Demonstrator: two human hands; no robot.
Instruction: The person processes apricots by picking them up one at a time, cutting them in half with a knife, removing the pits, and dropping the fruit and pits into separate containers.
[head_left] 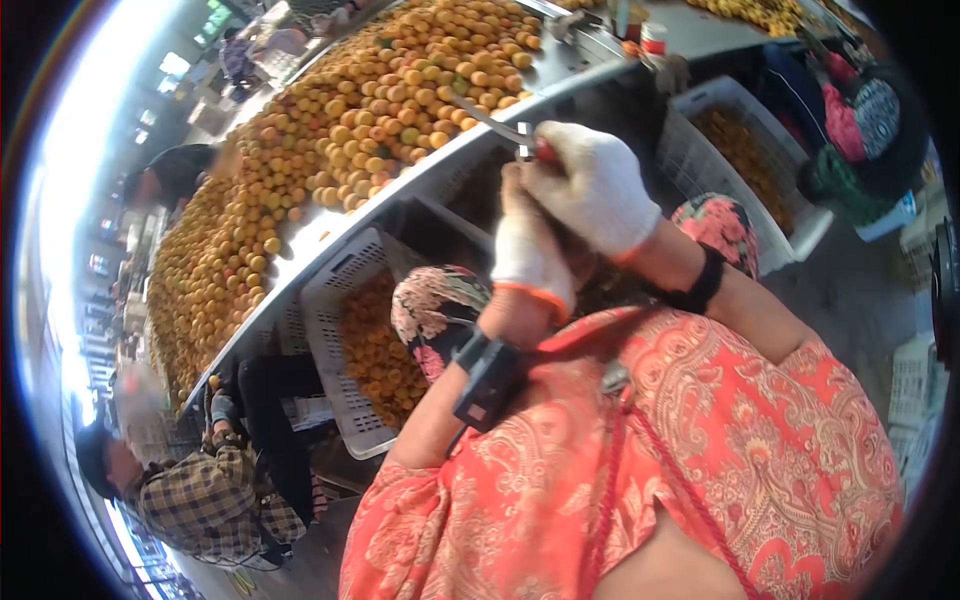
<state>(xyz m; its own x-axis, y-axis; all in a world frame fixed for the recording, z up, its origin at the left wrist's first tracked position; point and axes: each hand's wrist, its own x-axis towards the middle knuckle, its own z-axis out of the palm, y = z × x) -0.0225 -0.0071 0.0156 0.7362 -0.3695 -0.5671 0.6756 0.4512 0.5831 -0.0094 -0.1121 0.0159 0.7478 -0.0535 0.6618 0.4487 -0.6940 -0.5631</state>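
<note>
In my right hand (pixel 597 188), gloved in white, is a knife with a red handle. Its curved metal blade (pixel 487 119) points up and left toward the fruit heap. Close beneath it, my gloved left hand (pixel 524 238) touches or nearly touches the right one, its fingers drawn together; whatever they may hold is hidden. Both hands are above my lap, in front of the table edge (pixel 400 187). Beyond them, a large heap of orange-yellow apricots (pixel 390 105) covers the metal table.
White crates of orange fruit stand below the table: a left crate (pixel 322 345) and a right crate (pixel 679 150). A person in a checked shirt (pixel 205 500) sits at left, another in pink and dark clothes (pixel 850 125) at right. A red-and-white container (pixel 653 39) stands on the table.
</note>
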